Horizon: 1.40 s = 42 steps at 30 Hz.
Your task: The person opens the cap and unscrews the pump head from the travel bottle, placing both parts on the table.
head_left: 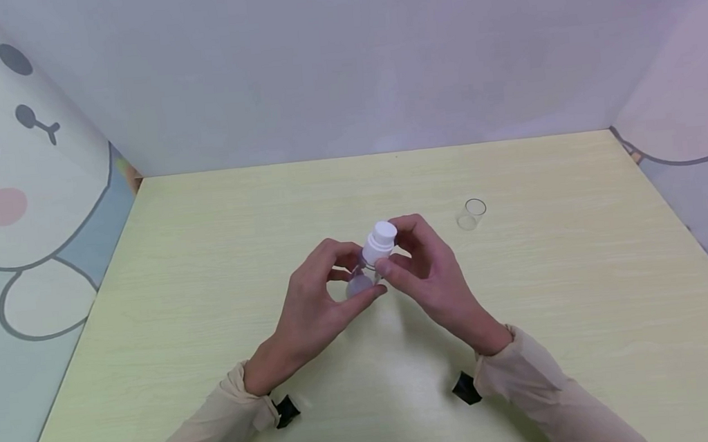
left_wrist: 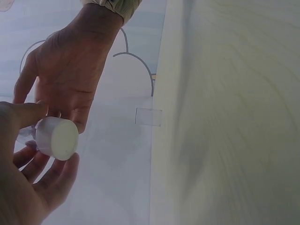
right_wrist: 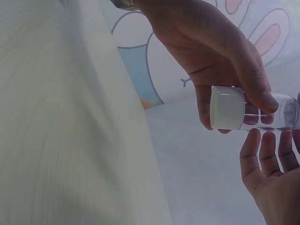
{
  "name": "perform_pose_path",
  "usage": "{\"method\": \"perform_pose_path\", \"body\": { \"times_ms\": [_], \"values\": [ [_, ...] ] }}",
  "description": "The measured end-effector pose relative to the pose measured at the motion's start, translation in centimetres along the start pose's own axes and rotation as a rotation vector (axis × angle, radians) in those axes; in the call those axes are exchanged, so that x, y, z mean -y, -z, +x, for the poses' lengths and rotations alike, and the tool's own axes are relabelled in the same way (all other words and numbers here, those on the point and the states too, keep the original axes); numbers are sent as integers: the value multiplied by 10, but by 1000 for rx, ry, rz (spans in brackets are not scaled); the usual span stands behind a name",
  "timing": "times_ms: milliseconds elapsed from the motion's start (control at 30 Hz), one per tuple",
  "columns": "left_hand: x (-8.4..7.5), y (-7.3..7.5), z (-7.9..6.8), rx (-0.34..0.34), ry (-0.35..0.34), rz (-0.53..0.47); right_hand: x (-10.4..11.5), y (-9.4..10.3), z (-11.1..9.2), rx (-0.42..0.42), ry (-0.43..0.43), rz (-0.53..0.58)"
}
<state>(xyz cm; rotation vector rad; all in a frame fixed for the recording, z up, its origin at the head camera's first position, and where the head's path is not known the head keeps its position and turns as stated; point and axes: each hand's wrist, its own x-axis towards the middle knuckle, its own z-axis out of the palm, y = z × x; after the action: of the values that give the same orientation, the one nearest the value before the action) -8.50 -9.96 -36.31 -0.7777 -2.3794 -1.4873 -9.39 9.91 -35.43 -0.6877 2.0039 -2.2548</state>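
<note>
A small clear bottle with a white top and white base is held tilted above the table, its white top [head_left: 380, 240] pointing up and away. My left hand [head_left: 319, 296] grips the clear body [right_wrist: 255, 112] between thumb and fingers; the white base [right_wrist: 227, 108] faces the near side. My right hand [head_left: 429, 270] pinches the bottle near its white top, thumb in front and index finger behind. In the left wrist view the white base [left_wrist: 58, 138] shows, with the clear body mostly hidden by fingers. The top is cut off in the right wrist view.
A small clear cylindrical cap [head_left: 472, 214] stands on the pale wooden table [head_left: 235, 223], beyond my right hand. A plain wall [head_left: 367, 67] rises at the table's back edge. Panels with cartoon drawings flank both sides.
</note>
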Motion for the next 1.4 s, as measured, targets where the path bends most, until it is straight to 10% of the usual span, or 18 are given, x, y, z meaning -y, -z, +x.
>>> {"method": "perform_pose_path", "body": {
  "times_ms": [1400],
  "values": [
    [1, 0, 0, 9, -11, -12, 1, 3, -1, 32, 3, 6]
  ]
}}
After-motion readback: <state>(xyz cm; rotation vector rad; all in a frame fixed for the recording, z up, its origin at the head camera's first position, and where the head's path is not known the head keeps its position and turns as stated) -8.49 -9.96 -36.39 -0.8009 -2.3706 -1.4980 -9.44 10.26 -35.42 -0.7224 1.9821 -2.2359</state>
